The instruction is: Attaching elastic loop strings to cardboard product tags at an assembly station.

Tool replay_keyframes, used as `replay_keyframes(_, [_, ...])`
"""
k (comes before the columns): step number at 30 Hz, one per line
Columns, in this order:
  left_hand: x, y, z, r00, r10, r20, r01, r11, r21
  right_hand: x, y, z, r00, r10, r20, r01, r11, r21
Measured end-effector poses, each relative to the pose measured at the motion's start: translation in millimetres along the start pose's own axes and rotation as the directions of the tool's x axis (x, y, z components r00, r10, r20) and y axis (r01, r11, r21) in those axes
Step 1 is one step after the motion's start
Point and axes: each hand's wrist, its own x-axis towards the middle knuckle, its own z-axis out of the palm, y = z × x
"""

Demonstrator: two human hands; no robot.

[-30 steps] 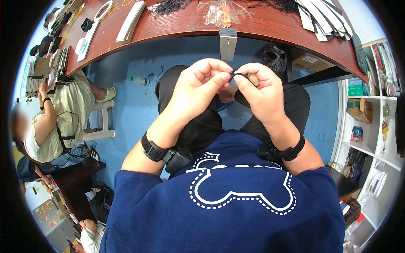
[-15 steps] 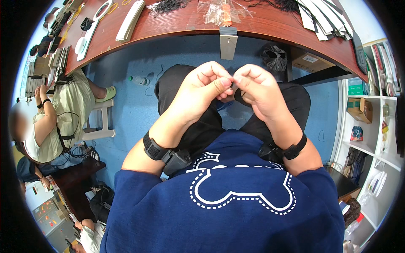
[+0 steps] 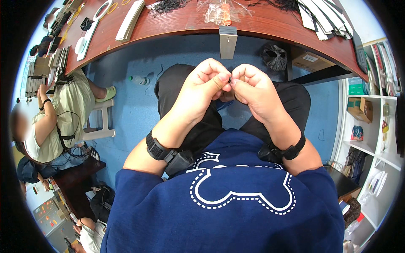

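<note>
At the far left a seated co-worker (image 3: pixel 63 114) in a pale green top bends over stacked card pieces, beside a white plastic stool (image 3: pixel 101 120). Above, the curved red-brown counter (image 3: pixel 168 23) carries a stack of white strips (image 3: pixel 130 21), a tangle of black cord (image 3: pixel 168 6), a clear plastic bag (image 3: pixel 219 12) and, toward the right, fanned grey sheets (image 3: pixel 322 19).

Over the lap, the left hand (image 3: pixel 198 90) is curled, its grip pinching thumb against forefinger on a small dark piece (image 3: pixel 229 79), which sits right where the two hands meet, mostly hidden between the fingertips. The right hand (image 3: pixel 255 92) mirrors it, its grip clenched on the same small dark piece from the other side, knuckles touching the left hand's. Both wrists wear black bands.

The piece is tiny and held only by fingertips, so it could likely slip free if either pinch loosens or the hands pull unevenly; it would drop onto dark trousers (image 3: pixel 190 126) or the blue floor (image 3: pixel 135 101), where it would be hard to spot. At right, white shelves (image 3: pixel 371 122) hold boxes.
</note>
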Motion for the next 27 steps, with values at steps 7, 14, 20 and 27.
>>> replay_keyframes(7, [1, 1, -3, 1.0, 0.028, 0.0, -0.028, 0.997, 0.066, 2, -6, 5, 0.998, 0.043, -0.049, -0.044, 0.999, -0.019])
replay_keyframes(14, [-3, 11, -4, 0.922, 0.363, 0.134, -0.326, 0.542, 0.775, 3, 3, -3, 0.994, 0.074, -0.074, -0.072, 0.997, 0.03])
replay_keyframes(20, [2, 2, -17, 0.97, 0.219, -0.106, -0.134, 0.845, 0.518, 3, -8, -11, 0.996, 0.006, -0.09, -0.022, 0.982, -0.186])
replay_keyframes(27, [21, -39, -26, 0.975, -0.223, -0.021, 0.219, 0.932, 0.289, 27, -10, -11, 0.996, -0.086, -0.019, 0.088, 0.988, 0.123])
